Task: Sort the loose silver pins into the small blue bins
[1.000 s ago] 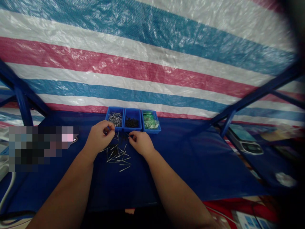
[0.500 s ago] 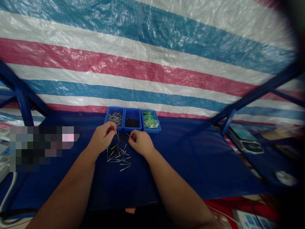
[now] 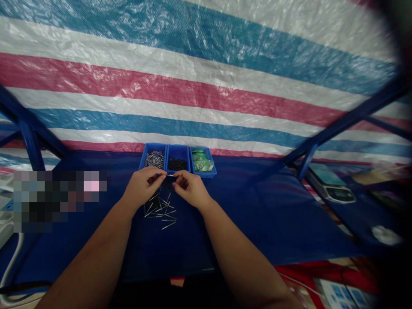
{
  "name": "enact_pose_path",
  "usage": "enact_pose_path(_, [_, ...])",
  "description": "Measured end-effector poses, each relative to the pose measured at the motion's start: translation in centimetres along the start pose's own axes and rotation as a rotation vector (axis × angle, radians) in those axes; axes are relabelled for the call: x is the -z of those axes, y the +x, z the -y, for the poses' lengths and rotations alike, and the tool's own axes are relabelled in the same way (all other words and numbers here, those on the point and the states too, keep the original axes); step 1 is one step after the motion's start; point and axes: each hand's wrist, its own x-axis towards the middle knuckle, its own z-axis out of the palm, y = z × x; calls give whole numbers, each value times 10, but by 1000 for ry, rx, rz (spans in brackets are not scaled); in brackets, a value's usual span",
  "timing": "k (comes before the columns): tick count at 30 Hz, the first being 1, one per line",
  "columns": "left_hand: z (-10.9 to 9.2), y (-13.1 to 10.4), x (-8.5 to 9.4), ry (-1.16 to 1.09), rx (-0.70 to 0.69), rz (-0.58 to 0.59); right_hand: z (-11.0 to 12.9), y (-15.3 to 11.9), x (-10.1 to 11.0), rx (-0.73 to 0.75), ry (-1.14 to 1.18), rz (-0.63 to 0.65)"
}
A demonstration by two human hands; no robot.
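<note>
My left hand point(image 3: 145, 184) and my right hand point(image 3: 192, 189) meet fingertip to fingertip just in front of the blue bins. Between their pinched fingers runs a thin metal pin point(image 3: 170, 175), its ends covered by the fingers; a dark bit shows beside it, too small to name. Below the hands, several slender silver pins point(image 3: 169, 220) lie scattered on the blue table point(image 3: 257, 214). A small heap of black pieces point(image 3: 156, 202) lies among them, partly behind my left hand.
Three blue bins stand in a row: the left bin point(image 3: 142, 159) holds short silvery metal pieces, the middle bin point(image 3: 178, 149) small black parts, the right bin point(image 3: 206, 175) green and clear plastic packets. Blue frame bars point(image 3: 341, 122) flank the table. A scale point(image 3: 336, 193) sits at right.
My hands were apart, each pinching near the bins. They have come together, the left moving right and the right slightly up and left, with the pin now between them.
</note>
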Motion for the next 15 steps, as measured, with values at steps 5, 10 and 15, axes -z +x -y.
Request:
enact_pose_path(5, [10,3,6,69,265,-263,-2,0,2,-30,-197,93])
enact_pose_path(10, [17,5,10,149,382,-258,-1,0,-6,-23,-392,155])
enact_pose_path(15, [13,4,12,158,344,-214,2,1,-13,-5,-478,175])
